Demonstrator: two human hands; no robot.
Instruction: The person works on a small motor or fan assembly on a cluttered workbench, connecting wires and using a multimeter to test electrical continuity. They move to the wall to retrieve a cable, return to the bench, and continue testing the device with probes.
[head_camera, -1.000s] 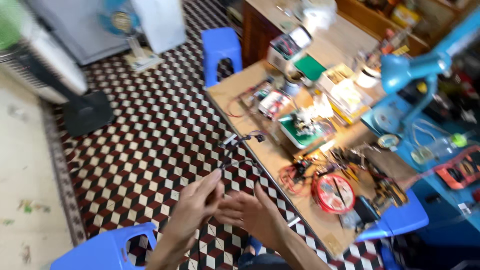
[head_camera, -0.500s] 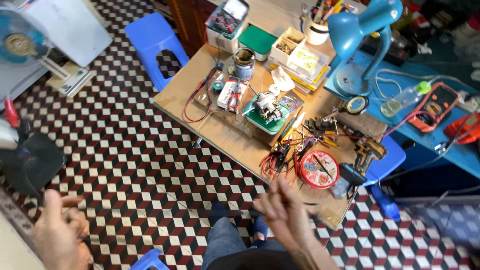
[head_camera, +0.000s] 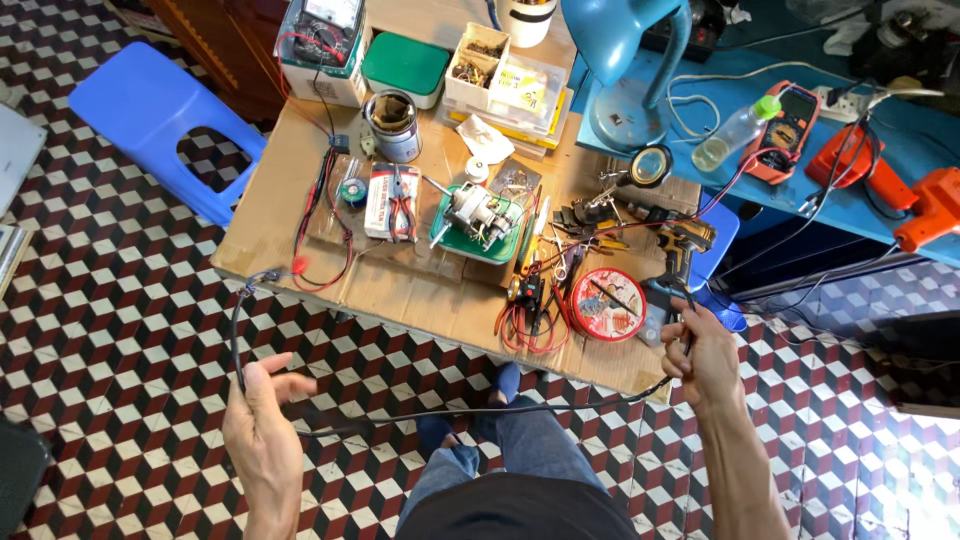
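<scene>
Now both hands, left hand (head_camera: 262, 425) and right hand (head_camera: 703, 357), pinch a black cable (head_camera: 480, 412) stretched between them.

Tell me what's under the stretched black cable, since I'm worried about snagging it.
The black cable hangs between the left hand and right hand, over checkered floor and jeans-clad knees. Feet are mostly hidden.

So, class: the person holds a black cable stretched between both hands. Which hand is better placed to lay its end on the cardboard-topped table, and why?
Probably the right hand: it grips the cable at the table edge, beside the red round tin. The left hand is out over the floor.
</scene>
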